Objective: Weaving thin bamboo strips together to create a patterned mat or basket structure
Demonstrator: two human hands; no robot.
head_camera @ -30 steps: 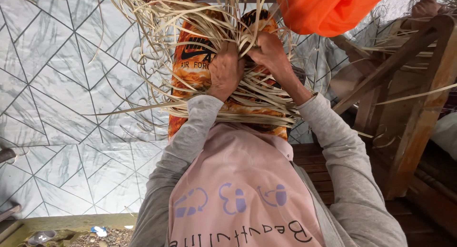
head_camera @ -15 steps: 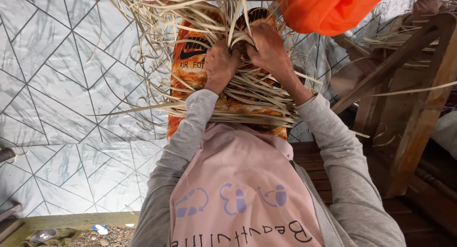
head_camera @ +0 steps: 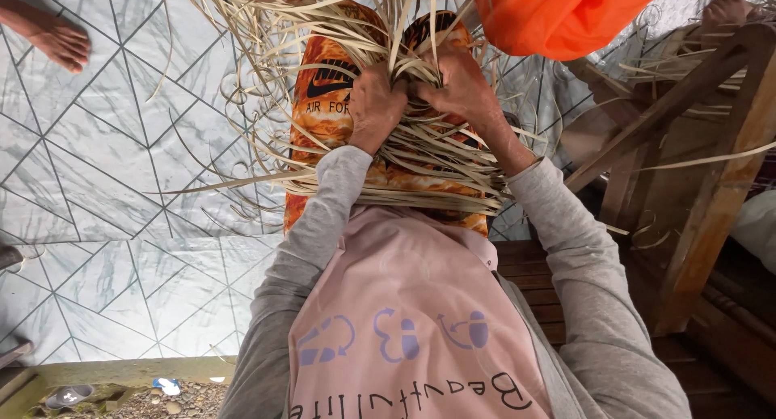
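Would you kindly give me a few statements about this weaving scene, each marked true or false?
1. Both hands grip the pale dried straw strips. True: the left hand and the right hand are closed on the bundle side by side.
2. The strips lie over a blue cushion. False: the patterned cloth beneath them is orange.
3. A bare foot shows at the upper left on the tiled floor. True.
4. The person wears short sleeves. False: long grey sleeves cover both arms.
5. A wooden frame stands to the person's right. True.
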